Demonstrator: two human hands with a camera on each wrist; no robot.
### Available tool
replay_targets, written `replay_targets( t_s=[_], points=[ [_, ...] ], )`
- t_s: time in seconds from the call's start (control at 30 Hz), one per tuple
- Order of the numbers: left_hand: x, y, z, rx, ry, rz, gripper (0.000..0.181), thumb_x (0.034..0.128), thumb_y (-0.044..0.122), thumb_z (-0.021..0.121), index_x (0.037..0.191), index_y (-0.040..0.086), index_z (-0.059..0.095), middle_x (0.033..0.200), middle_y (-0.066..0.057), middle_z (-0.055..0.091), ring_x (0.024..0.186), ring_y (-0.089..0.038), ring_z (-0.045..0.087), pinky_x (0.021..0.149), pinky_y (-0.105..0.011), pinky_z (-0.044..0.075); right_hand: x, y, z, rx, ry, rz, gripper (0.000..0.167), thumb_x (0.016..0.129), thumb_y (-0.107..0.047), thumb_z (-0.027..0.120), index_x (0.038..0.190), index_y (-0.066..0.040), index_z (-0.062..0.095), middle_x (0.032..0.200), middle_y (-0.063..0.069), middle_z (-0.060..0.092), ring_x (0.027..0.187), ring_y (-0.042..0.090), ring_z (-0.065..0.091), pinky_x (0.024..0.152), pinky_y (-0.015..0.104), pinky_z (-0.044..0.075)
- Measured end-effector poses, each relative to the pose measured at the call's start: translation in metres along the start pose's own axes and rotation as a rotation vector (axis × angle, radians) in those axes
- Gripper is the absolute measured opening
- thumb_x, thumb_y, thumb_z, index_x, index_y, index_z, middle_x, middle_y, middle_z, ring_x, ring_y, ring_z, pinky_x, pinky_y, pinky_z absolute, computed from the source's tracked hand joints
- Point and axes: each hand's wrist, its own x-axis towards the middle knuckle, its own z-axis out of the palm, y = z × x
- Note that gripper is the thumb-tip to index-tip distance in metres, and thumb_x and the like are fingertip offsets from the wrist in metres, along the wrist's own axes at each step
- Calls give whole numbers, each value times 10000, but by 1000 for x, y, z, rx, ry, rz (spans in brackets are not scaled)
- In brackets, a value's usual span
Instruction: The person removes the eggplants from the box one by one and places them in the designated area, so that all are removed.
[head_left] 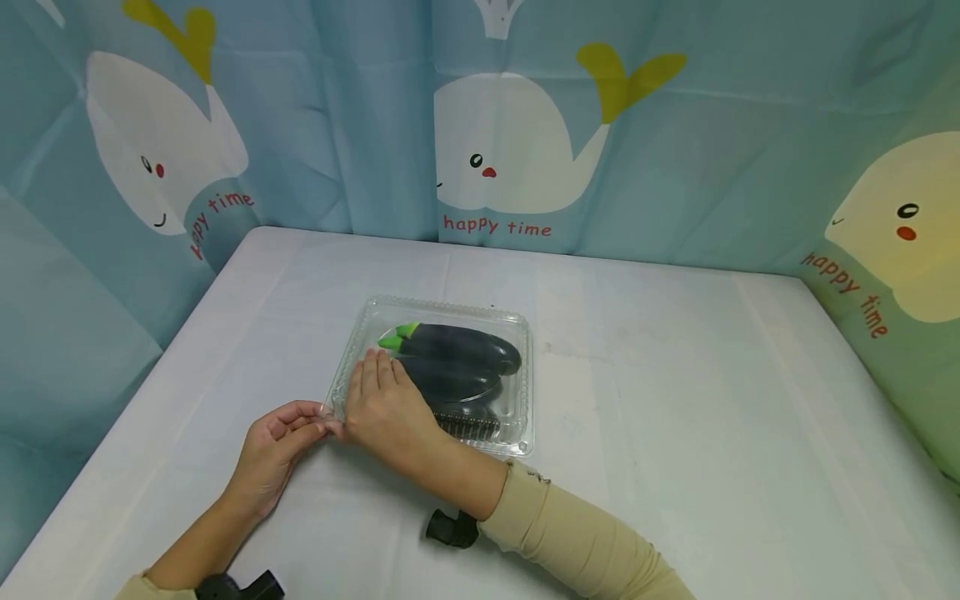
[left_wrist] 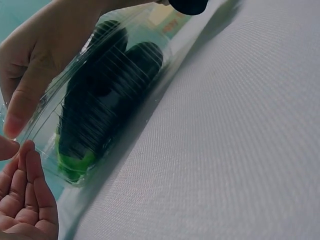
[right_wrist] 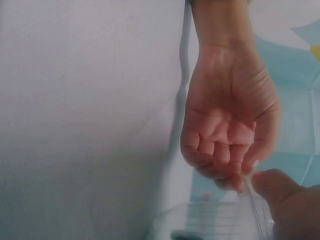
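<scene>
A clear plastic clamshell box [head_left: 528,379] lies on the table with dark eggplants [head_left: 465,346] inside, green stem ends toward the left. At its front left corner my left hand [head_left: 273,450] pinches the rim between thumb and fingertips. My right hand [head_left: 386,408] rests on the left part of the lid, fingers straight and together, covering some of the eggplants. In the left wrist view, the right hand [left_wrist: 42,55] is above the left hand [left_wrist: 30,200] at the box edge. The right wrist view shows the left hand [right_wrist: 227,120] at the rim beside the right thumb [right_wrist: 277,192].
A white cloth [head_left: 675,400] covers the table. Blue curtains [head_left: 360,125] with whale prints stand behind and along the sides. Dark wrist-mounted devices [head_left: 452,528] sit by both forearms.
</scene>
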Motion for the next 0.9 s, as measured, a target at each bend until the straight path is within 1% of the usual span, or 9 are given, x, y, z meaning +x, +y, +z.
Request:
replay_targets(
  t_s=[0.1,0.27,0.33,0.4,0.53,0.6,0.7,0.83,0.9],
  points=[
    [0,-1,0,25,1,25,215,851,-143,503,888,25,630,825,-32,669,777,-91,632,723,-204,516,0,1,0,5,21,7,636,877,-555,483,992,36,688,992,191,659,937,272,637,816,340,512],
    [0,-2,0,170,110,141,189,830,-174,514,773,-28,621,787,-14,660,734,-85,624,694,-190,515,3,3,-4,46,59,20,635,862,-559,501,976,34,698,966,173,670,915,258,646,801,330,519],
    [-1,-2,0,209,143,164,176,826,-184,511,765,-58,617,778,-13,652,722,-82,621,689,-187,516,4,4,-6,51,56,23,652,847,-579,511,978,32,699,966,169,670,914,258,646,804,330,518],
    [-1,0,-1,231,131,154,187,840,-170,499,794,-45,629,782,-7,652,733,-76,618,697,-186,514,4,4,-9,38,39,24,661,840,-593,514,984,25,700,979,167,668,922,258,643,812,329,515],
    [-1,1,-1,190,99,78,268,880,-115,443,838,34,661,829,6,643,769,-70,599,703,-180,501,2,2,-7,1,30,16,666,837,-605,504,984,14,700,991,169,664,927,255,641,821,329,511],
    [-2,2,-1,155,72,56,296,898,-85,429,849,77,671,853,8,640,783,-70,591,706,-177,495,1,0,-6,-4,23,12,662,837,-604,501,989,10,698,998,171,662,935,256,638,826,331,508],
    [-3,2,-1,127,38,33,264,920,-49,448,866,82,671,866,1,645,796,-73,597,721,-183,500,1,-1,-6,2,18,20,666,831,-605,510,997,13,693,1007,175,659,944,259,634,833,335,505],
    [-3,2,-1,142,45,-8,179,919,-13,502,869,58,659,851,-1,655,802,-73,604,732,-183,504,1,0,-8,20,24,35,673,816,-607,533,1007,20,685,1023,179,653,963,263,627,845,339,499],
    [-2,3,-1,159,60,-29,150,911,-15,515,858,35,647,823,1,657,785,-70,606,725,-182,505,0,1,-8,33,25,31,642,816,-570,549,1020,26,676,1040,182,647,986,269,617,856,345,493]
  ],
)
